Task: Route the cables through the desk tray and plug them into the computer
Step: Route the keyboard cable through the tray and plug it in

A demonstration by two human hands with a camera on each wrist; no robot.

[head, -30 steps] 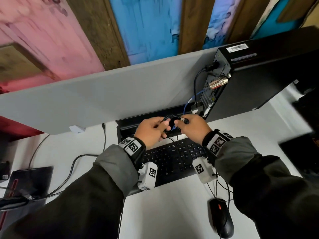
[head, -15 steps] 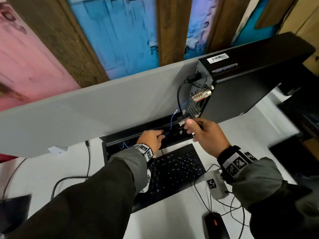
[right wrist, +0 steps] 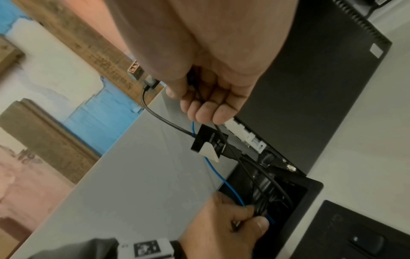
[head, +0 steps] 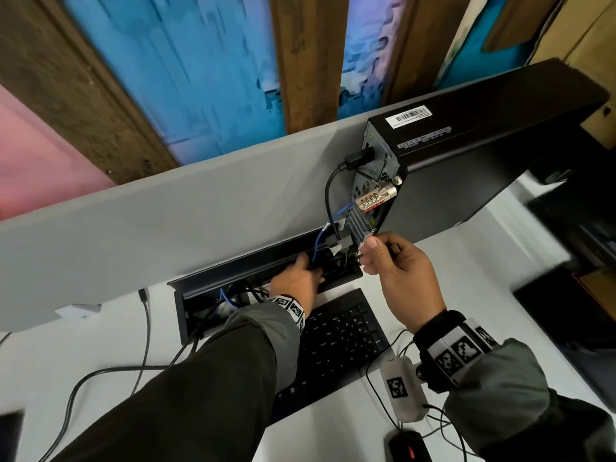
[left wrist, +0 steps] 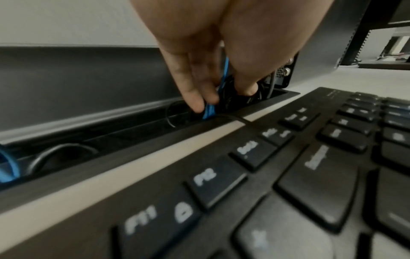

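Observation:
The black computer (head: pixel 483 145) stands at the right with its rear panel (head: pixel 373 195) facing the open black desk tray (head: pixel 186 288). My left hand (head: pixel 311 268) reaches into the tray (left wrist: pixel 133 152) and pinches a blue cable (left wrist: pixel 208 110) together with black cables (right wrist: pixel 261 206). My right hand (head: pixel 366 251) is raised just below the rear panel, its fingers (right wrist: pixel 204 112) curled round thin black cables. A USB plug (head: pixel 395 249) sticks out of that fist. A blue cable (head: pixel 343 208) and a thick black cable (head: pixel 330 195) run from the panel down into the tray.
A black keyboard (head: pixel 343 338) lies just in front of the tray, with a mouse (head: pixel 408 446) at the lower right. A grey partition (head: pixel 166 221) rises behind the tray. A combination lock (head: pixel 375 198) hangs on the rear panel. Loose black cables (head: pixel 143 328) cross the white desk at the left.
My right hand has lifted the plug from above the tray up to the computer's rear panel. The left hand has pushed deeper into the tray with the cables.

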